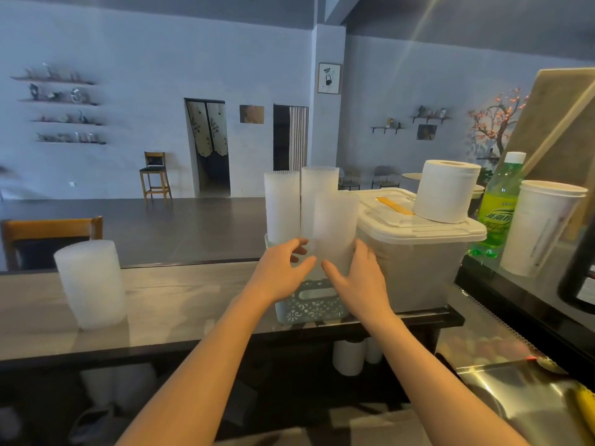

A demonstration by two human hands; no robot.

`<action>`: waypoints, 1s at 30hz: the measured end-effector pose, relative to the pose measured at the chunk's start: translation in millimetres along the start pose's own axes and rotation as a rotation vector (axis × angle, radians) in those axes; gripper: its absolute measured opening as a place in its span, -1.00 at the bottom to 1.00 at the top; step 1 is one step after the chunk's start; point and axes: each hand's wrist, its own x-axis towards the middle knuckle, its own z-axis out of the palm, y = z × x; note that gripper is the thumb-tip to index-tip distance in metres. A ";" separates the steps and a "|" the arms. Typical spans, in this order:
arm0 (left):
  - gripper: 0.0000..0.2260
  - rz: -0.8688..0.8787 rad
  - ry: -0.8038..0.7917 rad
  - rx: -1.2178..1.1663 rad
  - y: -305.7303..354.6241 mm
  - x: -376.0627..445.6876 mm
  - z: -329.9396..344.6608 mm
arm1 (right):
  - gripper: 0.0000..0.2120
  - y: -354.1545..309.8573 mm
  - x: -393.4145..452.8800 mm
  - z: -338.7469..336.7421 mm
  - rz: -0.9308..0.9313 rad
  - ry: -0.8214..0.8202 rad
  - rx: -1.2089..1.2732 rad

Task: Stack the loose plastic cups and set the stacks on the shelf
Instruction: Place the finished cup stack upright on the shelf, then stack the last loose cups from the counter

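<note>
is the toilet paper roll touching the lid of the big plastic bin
Touching. The head view shows the toilet paper roll standing upright on the bin's white lid, its base resting flat on the lid with no gap visible.

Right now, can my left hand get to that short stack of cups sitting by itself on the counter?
Probably yes. The left hand is open at the basket, and the bare counter lies between it and the lone cup stack, with nothing standing in the way.

paper roll (446, 191) on lidded bin (418, 252) — green bottle (499, 207) beside | stool (154, 175) far
</note>
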 end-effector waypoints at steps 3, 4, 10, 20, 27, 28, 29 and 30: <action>-0.61 0.023 0.076 -0.035 0.5 -12.0 -6.6 | -0.31 -7.7 -19.2 1.8 -0.061 0.226 -0.102; -0.62 0.026 0.106 -0.048 -0.2 -17.2 -8.8 | -0.32 -10.8 -25.4 2.0 -0.084 0.290 -0.107; -0.69 0.017 0.233 -0.109 -9.5 -56.5 -23.2 | -0.50 -30.7 -61.2 8.1 -0.305 0.401 -0.032; -0.75 -0.202 0.383 -0.136 -68.2 -158.1 -45.4 | -0.61 -51.7 -140.3 64.7 -0.442 0.141 0.123; -0.78 -0.353 0.524 -0.106 -107.5 -216.2 -71.7 | -0.65 -100.4 -163.8 106.3 -0.403 -0.210 0.349; -0.78 -0.367 0.544 -0.099 -111.2 -221.1 -77.6 | -0.63 -112.9 -161.2 112.8 -0.398 -0.240 0.377; -0.78 -0.383 0.565 -0.092 -114.5 -225.0 -84.0 | -0.61 -125.8 -157.5 119.4 -0.393 -0.266 0.398; -0.77 -0.401 0.589 -0.088 -118.1 -228.1 -90.8 | -0.58 -138.6 -153.1 126.6 -0.385 -0.291 0.410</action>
